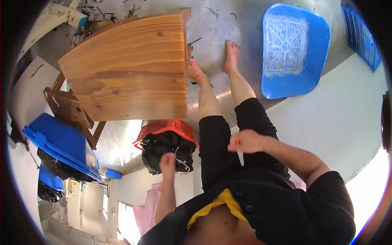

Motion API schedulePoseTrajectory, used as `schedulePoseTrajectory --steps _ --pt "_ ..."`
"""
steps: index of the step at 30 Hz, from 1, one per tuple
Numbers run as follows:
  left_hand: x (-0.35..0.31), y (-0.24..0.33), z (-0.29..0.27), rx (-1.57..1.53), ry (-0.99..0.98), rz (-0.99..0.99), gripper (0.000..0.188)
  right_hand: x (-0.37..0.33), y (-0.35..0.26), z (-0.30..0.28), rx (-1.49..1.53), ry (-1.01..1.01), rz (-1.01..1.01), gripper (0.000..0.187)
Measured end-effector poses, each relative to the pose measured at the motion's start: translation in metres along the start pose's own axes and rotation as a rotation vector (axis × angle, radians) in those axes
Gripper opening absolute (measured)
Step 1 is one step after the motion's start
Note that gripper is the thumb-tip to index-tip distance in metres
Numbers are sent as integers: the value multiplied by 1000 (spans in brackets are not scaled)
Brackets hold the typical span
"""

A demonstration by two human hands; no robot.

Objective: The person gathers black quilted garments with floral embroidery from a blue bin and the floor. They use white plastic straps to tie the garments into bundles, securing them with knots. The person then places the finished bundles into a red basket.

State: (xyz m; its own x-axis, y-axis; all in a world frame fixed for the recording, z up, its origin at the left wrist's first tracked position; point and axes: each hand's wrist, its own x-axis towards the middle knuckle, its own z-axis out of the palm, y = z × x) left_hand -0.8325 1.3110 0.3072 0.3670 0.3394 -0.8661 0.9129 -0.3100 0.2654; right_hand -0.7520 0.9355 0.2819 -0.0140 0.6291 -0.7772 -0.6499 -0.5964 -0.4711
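My right hand [247, 141] is closed above my right thigh, and a narrow pale blade [240, 157] sticks out of it toward my lap. Any handle is hidden in the fist. My left hand [167, 164] hovers in front of the red basket [173, 125] with its fingers curled together. Whether anything is pinched there I cannot make out. Black pieces [157, 149] fill the basket, with pale cords or strips lying among them. Next to the basket stands a wooden table [134, 73], its grained top bare.
At the far right a blue tub [320, 49] with a whitened bottom lies on the floor. A blue crate [363, 38] leans beyond it. Black scraps [130, 11] litter the floor at the far left. A wooden stool [67, 104] and a blue bin [61, 139] holding black pieces stand left.
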Motion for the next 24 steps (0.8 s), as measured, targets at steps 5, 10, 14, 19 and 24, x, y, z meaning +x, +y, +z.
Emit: schedulePoseTrajectory --steps 5,10,14,19,24 --pt "106 151 -32 -235 545 289 48 41 -63 -94 486 623 -400 62" --pt "161 255 -29 -521 818 430 64 87 -183 -141 798 932 -596 73" --pt "140 283 7 -630 919 344 57 99 -186 -163 787 921 -699 70" --pt "141 279 18 -513 1055 177 51 91 -189 -169 639 909 -699 61" --pt "143 278 10 -261 1146 112 45 79 -199 -166 643 850 -590 59"
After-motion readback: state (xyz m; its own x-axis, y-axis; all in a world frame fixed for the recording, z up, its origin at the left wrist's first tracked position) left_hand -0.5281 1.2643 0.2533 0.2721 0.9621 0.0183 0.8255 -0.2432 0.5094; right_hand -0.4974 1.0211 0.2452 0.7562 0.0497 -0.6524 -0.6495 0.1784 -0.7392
